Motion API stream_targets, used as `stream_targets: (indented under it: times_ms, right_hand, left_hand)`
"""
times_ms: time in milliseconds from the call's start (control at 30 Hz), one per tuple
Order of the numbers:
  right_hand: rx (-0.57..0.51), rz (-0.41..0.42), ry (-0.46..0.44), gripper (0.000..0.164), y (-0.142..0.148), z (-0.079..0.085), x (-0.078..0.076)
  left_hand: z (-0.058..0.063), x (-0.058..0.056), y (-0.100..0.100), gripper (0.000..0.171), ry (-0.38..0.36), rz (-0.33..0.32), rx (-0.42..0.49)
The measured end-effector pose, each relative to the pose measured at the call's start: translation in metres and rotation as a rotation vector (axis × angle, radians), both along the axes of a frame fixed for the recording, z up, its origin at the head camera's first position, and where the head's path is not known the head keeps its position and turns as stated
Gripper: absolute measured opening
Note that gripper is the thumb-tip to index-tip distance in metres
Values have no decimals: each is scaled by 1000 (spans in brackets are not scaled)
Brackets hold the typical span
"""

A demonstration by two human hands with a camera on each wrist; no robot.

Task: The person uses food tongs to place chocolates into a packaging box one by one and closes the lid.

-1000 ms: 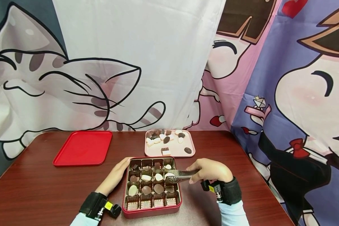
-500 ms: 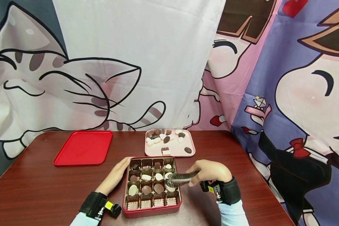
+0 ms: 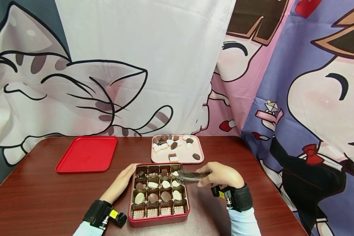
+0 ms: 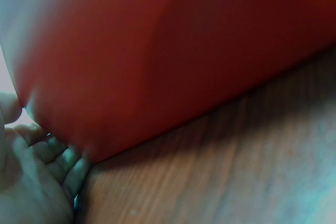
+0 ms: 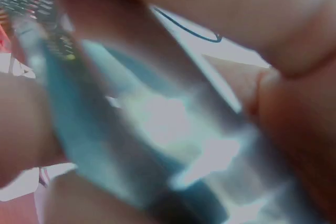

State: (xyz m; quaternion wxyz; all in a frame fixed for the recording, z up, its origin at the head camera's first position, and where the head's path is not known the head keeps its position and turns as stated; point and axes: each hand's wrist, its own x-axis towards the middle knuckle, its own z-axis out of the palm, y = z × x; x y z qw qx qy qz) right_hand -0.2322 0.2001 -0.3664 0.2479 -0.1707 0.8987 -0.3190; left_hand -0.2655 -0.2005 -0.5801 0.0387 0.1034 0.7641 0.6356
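My right hand (image 3: 222,174) holds metal tongs (image 3: 189,177) with perforated ends, blurred, over the right side of a red chocolate box (image 3: 159,223). In the right wrist view, fingers and thumb surround the shiny tongs (image 5: 173,124). I see no chocolate between the tips. The box has a divided tray with dark, brown and white chocolates in its upper three rows; a white chocolate (image 3: 177,195) lies in the right cell of the third row. My left hand (image 3: 122,182) rests along the box's left side, fingers touching its wall near the far corner in the left wrist view.
Behind the box stands a pink tray (image 3: 183,159) with several dark and white chocolates. A red tray (image 3: 87,155) lies at the back left. The brown table (image 3: 47,203) ends at a cartoon-printed curtain (image 3: 165,65).
The tongs in my right hand have left a white chocolate in the third row's right cell, then risen and moved away toward the box's far side. My left hand has stayed put.
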Motion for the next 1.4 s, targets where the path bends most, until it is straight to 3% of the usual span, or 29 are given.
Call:
stream_targets:
  times_ms: [167, 233, 400, 567, 633, 700, 867, 967, 1100, 1233, 1400]
  right_hand:
    - [-35, 27, 205, 47, 4, -6, -13]
    - [-24, -15, 263, 50, 5, -10, -19]
    - [7, -162, 328, 57, 8, -21, -30]
    - [22, -250, 382, 59, 15, -32, -40]
    - [8, -270, 394, 60, 23, -44, -50]
    - [-8, -279, 413, 60, 35, -67, -68]
    - [-53, -280, 407, 53, 70, -140, -120]
    - [-57, -313, 342, 39, 77, -162, -135]
    - [-28, -326, 311, 30, 75, -170, -137]
    - [-7, -341, 297, 42, 73, -177, -140]
    - [9, -337, 270, 50, 68, -174, -137]
  left_hand:
    - [1, 0, -1, 64, 7, -4, -14]
    - [1, 0, -1, 65, 16, -8, -20]
    - [0, -1, -1, 62, 24, -11, -4]
    - [-3, -2, -2, 57, 21, -6, 12]
    - [-3, -2, -2, 57, 16, -8, 14]
    - [-3, -2, -2, 56, 13, -13, 11]
    - [-2, -2, -2, 56, 16, -7, -7]
    - [-2, -1, -1, 58, 9, -2, -8]
    - [-2, 0, 0, 60, 5, 19, -10]
    - [-2, 0, 1, 59, 22, 28, -32]
    - [-2, -1, 1, 58, 23, 18, -22]
